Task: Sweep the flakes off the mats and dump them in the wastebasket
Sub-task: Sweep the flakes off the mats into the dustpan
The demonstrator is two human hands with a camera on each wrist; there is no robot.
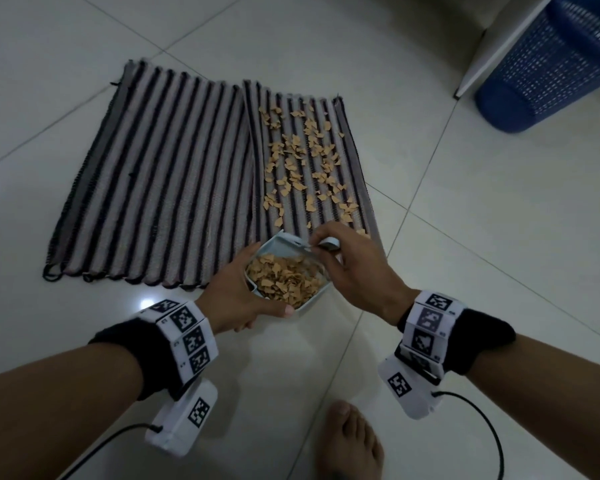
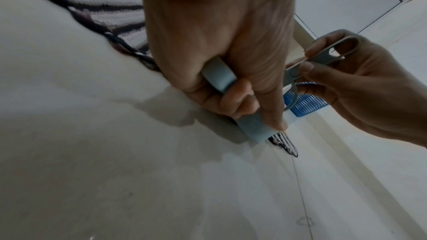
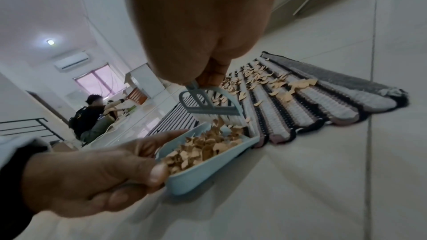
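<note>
On white floor tiles, two striped mats lie side by side.

Dim overhead light, glare on floor tiles; edges warped, perhaps motion-blurred.

At the frame's centre my left hand grips a pale dustpan heaped with tan flakes, while my right hand pinches a small brush over its far edge. More flakes litter the right mat; the left mat lies bare. A blue wastebasket stands upper right.
</note>
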